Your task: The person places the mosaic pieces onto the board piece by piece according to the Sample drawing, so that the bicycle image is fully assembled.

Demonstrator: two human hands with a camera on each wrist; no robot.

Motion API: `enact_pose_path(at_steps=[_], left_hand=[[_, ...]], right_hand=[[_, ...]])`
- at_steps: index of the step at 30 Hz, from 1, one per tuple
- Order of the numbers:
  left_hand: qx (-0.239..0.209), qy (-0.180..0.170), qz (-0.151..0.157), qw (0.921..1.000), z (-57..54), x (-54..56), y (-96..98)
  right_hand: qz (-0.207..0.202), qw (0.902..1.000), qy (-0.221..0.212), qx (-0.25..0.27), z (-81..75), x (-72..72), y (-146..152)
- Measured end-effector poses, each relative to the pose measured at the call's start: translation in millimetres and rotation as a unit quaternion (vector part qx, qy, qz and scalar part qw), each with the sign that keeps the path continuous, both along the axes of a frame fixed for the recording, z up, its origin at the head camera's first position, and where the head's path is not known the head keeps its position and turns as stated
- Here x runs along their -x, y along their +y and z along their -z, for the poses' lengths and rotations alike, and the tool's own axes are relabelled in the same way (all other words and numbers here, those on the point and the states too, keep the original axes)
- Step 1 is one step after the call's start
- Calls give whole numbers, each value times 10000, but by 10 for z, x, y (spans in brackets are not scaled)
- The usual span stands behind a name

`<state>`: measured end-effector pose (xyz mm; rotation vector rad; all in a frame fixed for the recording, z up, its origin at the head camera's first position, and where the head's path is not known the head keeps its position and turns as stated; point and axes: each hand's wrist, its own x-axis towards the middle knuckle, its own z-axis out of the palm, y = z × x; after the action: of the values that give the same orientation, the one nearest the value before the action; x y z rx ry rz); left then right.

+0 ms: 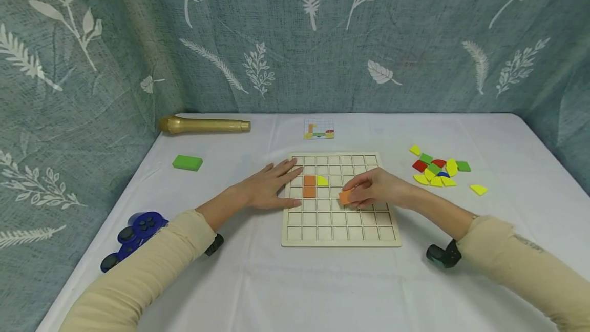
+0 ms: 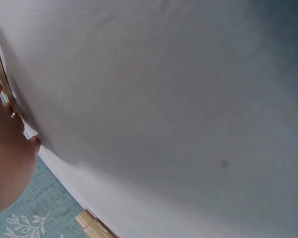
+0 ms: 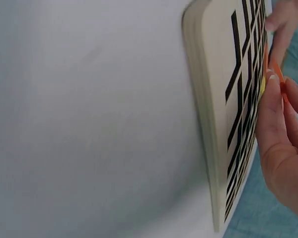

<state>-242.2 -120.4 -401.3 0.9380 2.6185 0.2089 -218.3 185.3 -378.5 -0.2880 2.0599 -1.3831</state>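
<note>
Gridded board (image 1: 324, 219) lies flat on the white-covered table (image 1: 322, 291), midway between the person's arms, most of its cells bare. Next in size comes the loose scatter of tiles (image 1: 434, 169) to the right of it, red, green, yellow and blue, well apart from the board's edge. Of the two hands, the left hand (image 1: 271, 188) is spread across the board's left edge, fingers straight and gripping nothing, apparently to steady it. The right hand (image 1: 371, 188) has a narrow pinch, thumb and fingertips closed on a single orange tile (image 1: 344, 198) over the middle of the grid. In the right wrist view that tile looks tilted rather than seated, though whether it touches the board I cannot tell. Beyond the far edge lies a small pattern card (image 1: 319, 128), which seems to be the guide: it shows an orange column with a yellow piece beside its top. Down at tile scale, two orange squares (image 1: 309, 181) fill neighbouring cells of the second column from the left. The step in hand looks like bringing over a third square for that column; the next move probably calls for carrying it leftward to the cell just below the pair, levelling it and letting go without catching the left thumb (image 1: 291, 202). Smallest is the yellow quarter-round (image 1: 322, 181), already set just right of the upper square, best left undisturbed.
</note>
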Motion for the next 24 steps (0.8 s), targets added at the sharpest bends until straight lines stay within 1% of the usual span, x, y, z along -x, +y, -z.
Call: enact_pose_path(at_steps=[8, 12, 16, 19, 24], left_hand=[[57, -9, -9, 10000, 1, -4, 10], [90, 38, 7, 10000, -2, 2, 16], [64, 78, 33, 9999, 0, 10, 14], [66, 79, 33, 9999, -1, 12, 11], [48, 50, 51, 10000, -5, 5, 1]], right_hand=[[-169, 9992, -216, 274, 12, -34, -251], [-216, 9993, -177, 237, 9, -47, -362], [-169, 9995, -159, 230, 21, -48, -476], [-37, 9997, -116, 206, 27, -56, -567], [151, 9998, 89, 41, 40, -83, -668]])
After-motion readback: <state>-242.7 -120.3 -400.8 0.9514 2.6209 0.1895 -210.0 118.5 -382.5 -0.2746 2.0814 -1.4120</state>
